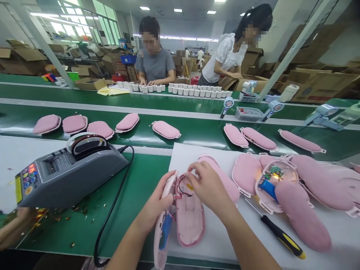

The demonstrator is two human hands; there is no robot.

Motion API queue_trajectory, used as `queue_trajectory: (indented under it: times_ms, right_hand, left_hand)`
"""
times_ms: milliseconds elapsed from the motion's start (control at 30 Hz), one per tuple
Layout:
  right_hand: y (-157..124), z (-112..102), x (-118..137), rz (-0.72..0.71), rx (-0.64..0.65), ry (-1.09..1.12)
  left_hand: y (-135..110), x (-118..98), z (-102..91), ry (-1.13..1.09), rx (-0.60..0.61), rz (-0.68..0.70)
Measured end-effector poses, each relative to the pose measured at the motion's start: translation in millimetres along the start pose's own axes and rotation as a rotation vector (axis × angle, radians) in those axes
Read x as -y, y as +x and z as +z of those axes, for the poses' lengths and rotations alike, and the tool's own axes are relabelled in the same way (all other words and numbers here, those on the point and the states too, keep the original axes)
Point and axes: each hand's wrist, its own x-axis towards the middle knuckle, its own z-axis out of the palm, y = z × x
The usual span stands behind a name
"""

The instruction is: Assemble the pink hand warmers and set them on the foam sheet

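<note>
An opened pink device lies in two halves on a white sheet (253,240). My left hand (157,202) grips the upright half (162,228), which carries a blue battery. The other half, an open pink shell (189,217), lies flat with red and black wires at its top. My right hand (208,185) pinches those wires (184,187) with closed fingertips. A pink padded cover lies just behind my right hand.
A grey tape dispenser (70,172) with a black cable stands at left. Several pink covers and an open unit with a blue battery (274,182) lie at right, near a black-yellow screwdriver (281,236). More pink covers ride the green belt (197,131). Two people work opposite.
</note>
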Motion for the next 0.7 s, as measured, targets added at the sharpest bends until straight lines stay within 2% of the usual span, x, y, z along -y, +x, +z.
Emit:
queue_trajectory:
  times_ms: [133, 300, 467, 533, 633, 700]
  right_hand:
    - [-17.0, 12.9, 1.6, -0.031, 0.110, -0.009]
    - [-20.4, 21.8, -8.7, -0.159, 0.217, 0.167]
    - [-28.5, 15.6, -20.7, -0.027, 0.435, 0.530]
    - [-33.2, 14.8, -21.0, -0.010, 0.410, 0.572]
    - [-38.9, 14.9, -14.5, -0.031, 0.274, 0.474]
    - [-41.0, 13.9, -7.9, -0.015, 0.255, 0.496]
  left_hand:
    - [1.5, 1.7, 1.4, -0.065, -0.006, -0.030]
    - [5.0, 5.3, 2.8, -0.124, -0.039, -0.033]
    - [4.6, 7.0, 4.8, -0.255, -0.064, -0.047]
    - [4.2, 8.4, 5.9, -0.294, -0.051, -0.052]
    - [4.1, 11.4, 7.6, -0.336, -0.025, -0.044]
    - [4.4, 13.4, 8.0, -0.350, -0.017, -0.046]
